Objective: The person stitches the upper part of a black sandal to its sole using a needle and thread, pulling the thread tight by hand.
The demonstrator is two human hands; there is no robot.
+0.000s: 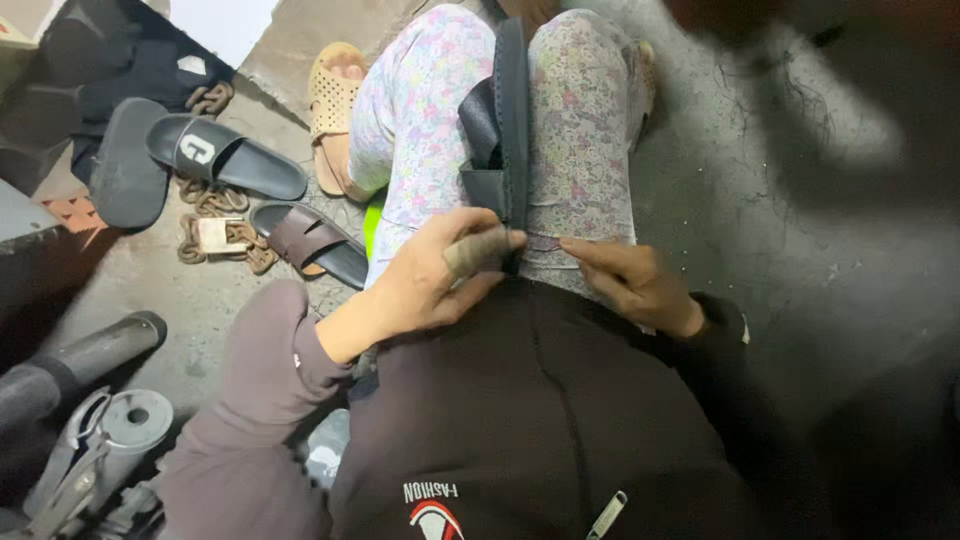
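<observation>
I judge the sandal-mending step underway: my left hand (440,275) pinches the dark sandal's (505,120) sole edge between my knees, my right hand's (630,280) fingers rest loosely curled beside it.

To the right of the knees the grey concrete floor (760,200) lies bare, so a hand could pass there freely. On the left the floor is crowded: a black slide sandal (225,155), a brown sandal (310,243), a loose black sole (125,165) and coils of rope (215,215) lie close together. A black cylinder (80,365) and metal pliers (65,460) block the lower left corner. Between the knees the upright black sandal (510,120) fills the gap.
</observation>
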